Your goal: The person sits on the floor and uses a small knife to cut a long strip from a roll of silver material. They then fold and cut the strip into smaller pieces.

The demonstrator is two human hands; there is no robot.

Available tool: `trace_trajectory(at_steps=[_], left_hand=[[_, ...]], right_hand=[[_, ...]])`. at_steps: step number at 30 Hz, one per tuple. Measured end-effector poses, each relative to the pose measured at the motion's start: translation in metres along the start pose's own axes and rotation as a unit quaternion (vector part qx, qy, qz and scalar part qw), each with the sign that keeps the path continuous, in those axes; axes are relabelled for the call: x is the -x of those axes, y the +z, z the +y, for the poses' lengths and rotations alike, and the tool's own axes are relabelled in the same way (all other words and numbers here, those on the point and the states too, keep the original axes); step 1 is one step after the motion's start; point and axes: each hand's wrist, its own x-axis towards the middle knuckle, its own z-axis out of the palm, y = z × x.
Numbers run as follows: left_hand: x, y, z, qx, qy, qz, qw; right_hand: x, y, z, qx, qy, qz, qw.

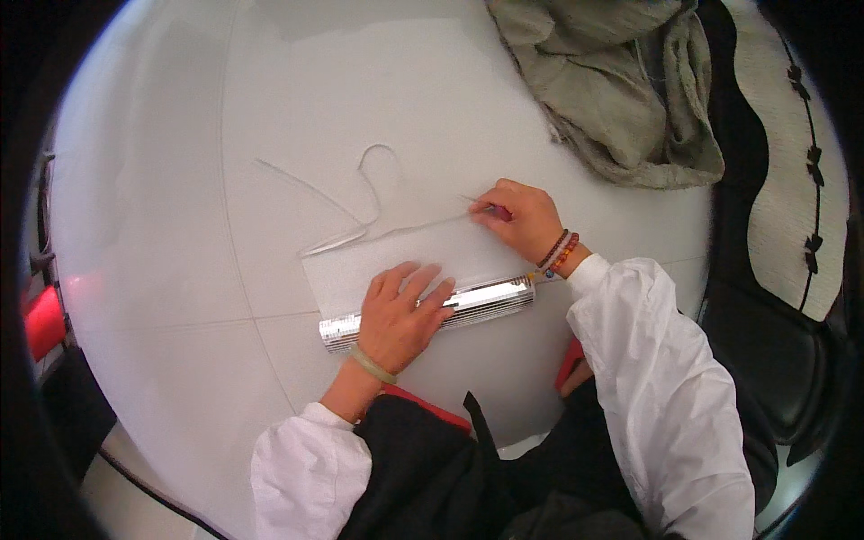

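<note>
A silvery, shiny roll [496,297] lies crosswise in front of me. A whitish sheet [341,283] extends from it over the white surface. My left hand [405,307] rests on the roll, palm down, its fingers spread past it onto the sheet. My right hand [520,216] pinches a thin pale strip [432,223] near the sheet's far edge, above the roll's right end. Something dark red shows between those fingers, too small to tell what. The strip runs left and loops loosely beyond the sheet.
A greenish-grey cloth [607,101] lies bunched at the upper right. Next to it are a black, wavy-edged item with a cream panel [776,148] and a black padded seat-like object [763,364]. A red object [44,324] stands at the far left. Joint lines cross the white surface [162,223].
</note>
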Motion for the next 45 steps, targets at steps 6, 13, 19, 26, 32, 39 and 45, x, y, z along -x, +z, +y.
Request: trace_trajectory(at_steps=[6, 13, 19, 26, 32, 39, 45], left_hand=[[0.018, 0.022, 0.002, 0.025, -0.021, -0.016, 0.999], [0.021, 0.022, 0.004, 0.031, -0.014, 0.009, 0.999], [0.028, 0.002, -0.022, -0.034, -0.104, 0.114, 0.987], [0.039, -0.019, -0.057, -0.037, -0.229, 0.161, 0.959], [0.044, -0.011, -0.057, 0.019, -0.259, 0.191, 0.947], [0.047, -0.011, -0.064, 0.090, -0.309, 0.207, 0.924], [0.034, -0.026, -0.075, 0.127, -0.342, 0.242, 0.899]], right_hand=[[-0.004, -0.002, -0.003, 0.049, 0.050, -0.013, 0.998], [-0.022, -0.005, -0.001, 0.070, 0.035, 0.006, 0.997], [-0.006, 0.005, -0.041, 0.061, -0.031, 0.011, 0.998], [-0.044, 0.044, -0.050, 0.029, -0.060, -0.082, 0.994], [-0.058, 0.032, -0.062, 0.077, 0.011, -0.100, 0.992], [-0.006, 0.048, -0.108, 0.079, 0.045, -0.162, 0.983], [0.003, 0.072, -0.097, 0.088, -0.034, -0.089, 0.992]])
